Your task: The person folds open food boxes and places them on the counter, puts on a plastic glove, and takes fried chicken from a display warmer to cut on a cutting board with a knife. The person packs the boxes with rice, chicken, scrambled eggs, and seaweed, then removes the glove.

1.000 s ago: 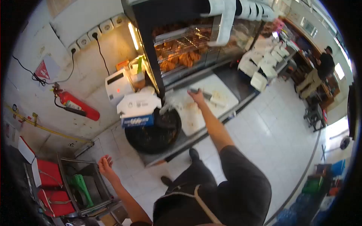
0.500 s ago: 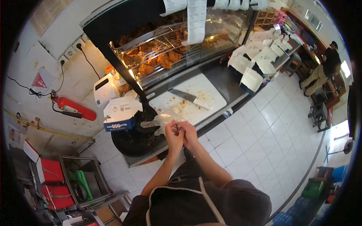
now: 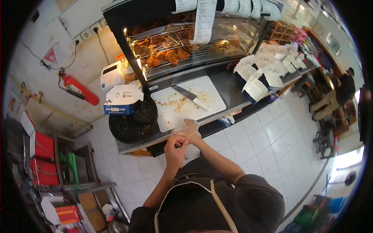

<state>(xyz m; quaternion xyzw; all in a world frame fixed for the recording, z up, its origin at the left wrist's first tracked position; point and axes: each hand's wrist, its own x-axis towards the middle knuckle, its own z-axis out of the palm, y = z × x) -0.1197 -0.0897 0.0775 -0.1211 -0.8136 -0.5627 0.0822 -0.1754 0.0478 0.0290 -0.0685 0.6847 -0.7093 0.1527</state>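
My left hand (image 3: 175, 150) is closed, its fingers pinching the edge of a clear plastic glove (image 3: 179, 127). My right hand (image 3: 191, 132) is pushed into that glove, with its fingers stretched forward and partly blurred under the thin plastic. Both hands are close together in front of the counter's near edge. Just beyond them lies a white cutting board (image 3: 213, 95) scattered with crumbs. A knife (image 3: 186, 93) with a white handle (image 3: 202, 104) rests on the board.
A heated cabinet (image 3: 194, 68) with fried chicken (image 3: 167, 57) stands behind the board. At left are a black round pan (image 3: 132, 130) and an open blue-and-white box (image 3: 123, 101). Several open boxes (image 3: 256, 87) stand at right. A person (image 3: 338, 93) is at the far right.
My right hand has moved forward into the plastic glove, which hung loose from both hands before. My left hand has shifted slightly back and left. The head view has tilted.
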